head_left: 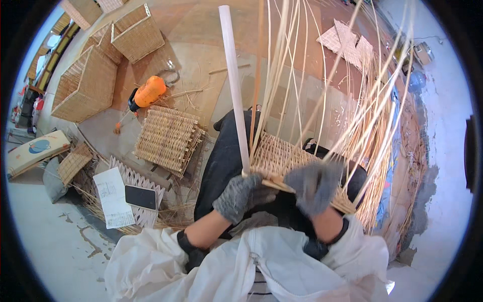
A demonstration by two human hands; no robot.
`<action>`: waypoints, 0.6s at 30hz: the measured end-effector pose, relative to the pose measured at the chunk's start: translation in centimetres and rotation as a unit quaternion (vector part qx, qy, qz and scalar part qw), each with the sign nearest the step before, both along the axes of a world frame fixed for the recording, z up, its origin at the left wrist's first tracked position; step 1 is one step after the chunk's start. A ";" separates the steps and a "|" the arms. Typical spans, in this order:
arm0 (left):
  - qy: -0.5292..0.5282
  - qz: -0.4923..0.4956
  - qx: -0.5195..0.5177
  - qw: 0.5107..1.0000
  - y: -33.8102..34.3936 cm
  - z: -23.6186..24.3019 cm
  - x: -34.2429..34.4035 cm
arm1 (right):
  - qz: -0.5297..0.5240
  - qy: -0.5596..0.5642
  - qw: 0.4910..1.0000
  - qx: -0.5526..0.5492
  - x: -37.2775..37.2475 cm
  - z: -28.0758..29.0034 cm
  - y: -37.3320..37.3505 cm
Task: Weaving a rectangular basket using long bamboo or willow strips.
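Note:
A partly woven wicker panel rests across my lap, with long pale canes standing out from it. A smooth pale rod rises at its left end. My left hand, in a grey knit glove, is closed around the panel's near left corner, by the foot of the rod. My right hand, gloved the same way, is at the panel's near edge among the canes. Motion blurs its fingers, so their grip cannot be made out. The undersides of both hands are hidden.
Flat woven panels are stacked on the left, with an orange tool beyond. Woven baskets stand at the far left. A phone and a paper sheet lie near left. Loose canes heap along my right.

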State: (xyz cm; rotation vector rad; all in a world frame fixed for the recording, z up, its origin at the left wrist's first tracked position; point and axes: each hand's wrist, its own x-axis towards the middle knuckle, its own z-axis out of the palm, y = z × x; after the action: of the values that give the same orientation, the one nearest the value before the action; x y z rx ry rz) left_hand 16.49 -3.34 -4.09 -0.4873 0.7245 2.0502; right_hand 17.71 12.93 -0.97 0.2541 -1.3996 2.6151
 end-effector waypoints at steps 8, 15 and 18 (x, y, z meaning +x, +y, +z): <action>0.015 -0.011 -0.041 0.999 0.4 0.8 -1.7 | 0.023 -0.134 0.991 0.003 -3.7 2.5 1.4; 0.052 -0.027 -0.039 0.997 0.3 0.4 -1.6 | -0.107 -0.111 0.917 0.368 -2.9 0.8 1.0; 0.064 -0.023 -0.056 0.996 0.1 0.8 -1.5 | -0.182 -0.252 0.950 0.041 0.8 4.3 -0.2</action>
State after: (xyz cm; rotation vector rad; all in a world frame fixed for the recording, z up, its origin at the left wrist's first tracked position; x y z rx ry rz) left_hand 14.96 -3.22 -3.24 -0.4016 0.9232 2.0193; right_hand 18.47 12.76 3.29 -0.6488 -1.5145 2.3981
